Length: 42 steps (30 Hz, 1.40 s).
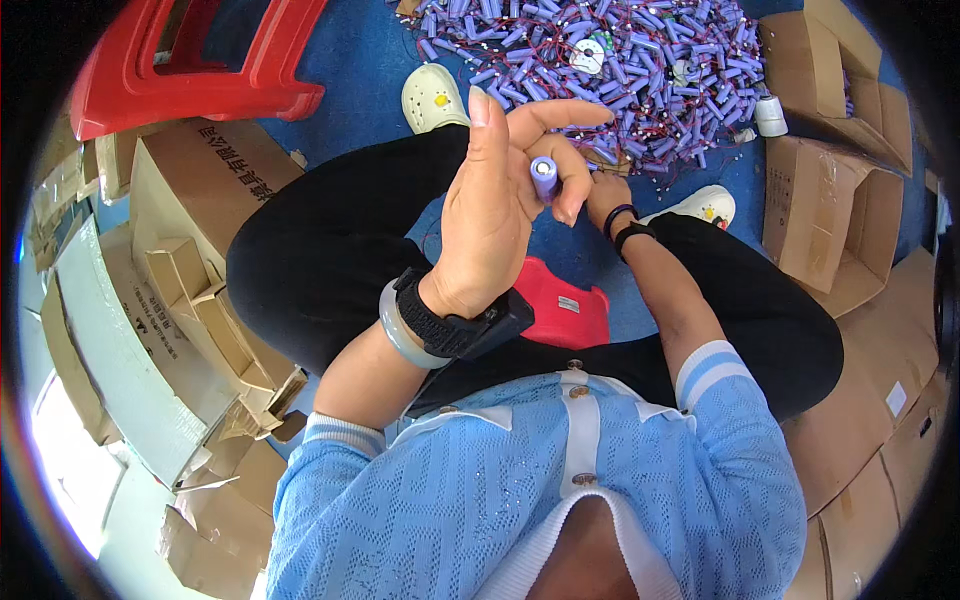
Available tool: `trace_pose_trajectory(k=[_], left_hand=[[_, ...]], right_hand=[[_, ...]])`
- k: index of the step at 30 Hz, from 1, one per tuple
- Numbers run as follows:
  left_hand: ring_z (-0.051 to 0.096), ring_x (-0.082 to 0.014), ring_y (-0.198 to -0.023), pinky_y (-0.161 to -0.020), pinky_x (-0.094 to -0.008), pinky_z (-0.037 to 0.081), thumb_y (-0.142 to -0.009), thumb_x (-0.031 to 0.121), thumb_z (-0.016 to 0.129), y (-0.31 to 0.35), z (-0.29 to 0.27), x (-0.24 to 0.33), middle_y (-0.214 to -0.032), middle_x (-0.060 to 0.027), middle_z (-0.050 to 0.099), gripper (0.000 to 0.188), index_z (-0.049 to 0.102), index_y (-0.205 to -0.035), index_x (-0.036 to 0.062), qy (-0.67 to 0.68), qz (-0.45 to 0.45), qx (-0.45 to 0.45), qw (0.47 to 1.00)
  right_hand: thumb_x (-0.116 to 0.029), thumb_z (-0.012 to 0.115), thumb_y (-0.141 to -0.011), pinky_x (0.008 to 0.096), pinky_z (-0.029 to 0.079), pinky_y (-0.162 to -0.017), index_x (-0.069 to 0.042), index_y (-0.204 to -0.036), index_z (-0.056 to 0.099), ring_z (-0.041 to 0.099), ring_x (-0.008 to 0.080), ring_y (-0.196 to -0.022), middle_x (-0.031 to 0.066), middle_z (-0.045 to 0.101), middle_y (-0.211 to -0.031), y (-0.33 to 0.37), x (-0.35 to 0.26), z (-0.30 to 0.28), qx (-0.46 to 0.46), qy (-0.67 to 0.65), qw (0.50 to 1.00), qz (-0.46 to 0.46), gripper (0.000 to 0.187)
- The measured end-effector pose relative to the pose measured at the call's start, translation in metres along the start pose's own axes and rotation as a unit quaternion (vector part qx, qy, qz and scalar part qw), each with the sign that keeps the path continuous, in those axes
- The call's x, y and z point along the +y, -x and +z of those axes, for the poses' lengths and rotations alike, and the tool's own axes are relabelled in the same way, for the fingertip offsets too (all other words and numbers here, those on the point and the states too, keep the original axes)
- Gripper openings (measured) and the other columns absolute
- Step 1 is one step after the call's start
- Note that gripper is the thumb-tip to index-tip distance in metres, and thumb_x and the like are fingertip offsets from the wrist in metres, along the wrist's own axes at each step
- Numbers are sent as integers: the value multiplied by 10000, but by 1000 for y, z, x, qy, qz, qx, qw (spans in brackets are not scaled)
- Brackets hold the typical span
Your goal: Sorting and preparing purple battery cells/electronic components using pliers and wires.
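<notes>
My left hand (488,200) is raised in front of me, its lower fingers curled round a purple cylindrical battery cell (543,172). One pale end of that cell faces up; thumb and index finger stick out away from it. Lower down, my right hand (608,197) reaches to the near edge of a heap of purple battery cells with thin red wires (640,75) on the floor. The fingers of that hand are mostly hidden, partly behind my left hand, so what they hold does not show.
A red plastic stool (200,95) stands at the far left, and a red seat (567,305) shows between my legs. Cardboard boxes (205,170) line the left side, with open cartons (825,205) at the right. A white cup-like object (770,116) lies beside the heap.
</notes>
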<state>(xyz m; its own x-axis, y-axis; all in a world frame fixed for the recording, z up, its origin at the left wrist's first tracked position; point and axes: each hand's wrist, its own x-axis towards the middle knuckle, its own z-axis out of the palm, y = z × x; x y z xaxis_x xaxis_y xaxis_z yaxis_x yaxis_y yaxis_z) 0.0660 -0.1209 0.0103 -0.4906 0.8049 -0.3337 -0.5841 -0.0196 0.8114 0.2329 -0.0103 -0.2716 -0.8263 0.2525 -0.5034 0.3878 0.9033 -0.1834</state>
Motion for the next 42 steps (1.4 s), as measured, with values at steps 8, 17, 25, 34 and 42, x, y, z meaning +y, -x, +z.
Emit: trace_pose_trajectory(k=[8, 17, 25, 34, 42], left_hand=[[445, -136, -611, -637, -251, 372, -909, 635, 43, 7, 5, -4, -609, -52, 492, 877, 547, -1102, -56, -57, 36, -1, 998], [496, -22, -650, -581, -166, 361, -854, 123, 622, 11, 11, 2, -719, 36, 604, 140, 641, -966, 42, -173, 54, 36, 983], [587, -273, -792, -682, -328, 475, -808, 84, 630, 19, 6, -18, -859, -96, 628, 148, 665, -953, 80, -404, 229, -75, 882], [582, -276, -854, -714, -350, 485, -730, 121, 702, 25, 20, -29, -922, -69, 584, 287, 602, -998, 99, -469, 318, -135, 813], [584, -218, -811, -689, -292, 458, -774, 62, 683, 21, 20, -21, -919, -96, 597, 243, 591, -998, 46, -435, 175, -208, 858]], right_hand=[[-148, 532, -799, 430, 456, -760, -93, -1001, 554, 601, 285, -904, 124, 613, -930, 2, 0, 8, 22, 8, 999, -25, 210], [-237, 673, -717, 348, 499, -719, -27, -911, 599, 618, 200, -799, 117, 637, -871, 18, 24, -46, -241, -347, 906, -25, 295], [-162, 617, -823, 242, 435, -601, -37, -962, 568, 512, 85, -671, 29, 571, -819, 113, -6, -253, -182, -745, 640, 49, 193], [-150, 600, -853, 269, 478, -613, -25, -1020, 562, 534, 99, -676, 37, 569, -827, 147, -9, -251, -152, -809, 569, -7, 211], [-224, 630, -858, 259, 468, -647, -25, -995, 582, 558, 113, -716, 39, 576, -806, 146, -8, -251, -114, -764, 635, -18, 247]])
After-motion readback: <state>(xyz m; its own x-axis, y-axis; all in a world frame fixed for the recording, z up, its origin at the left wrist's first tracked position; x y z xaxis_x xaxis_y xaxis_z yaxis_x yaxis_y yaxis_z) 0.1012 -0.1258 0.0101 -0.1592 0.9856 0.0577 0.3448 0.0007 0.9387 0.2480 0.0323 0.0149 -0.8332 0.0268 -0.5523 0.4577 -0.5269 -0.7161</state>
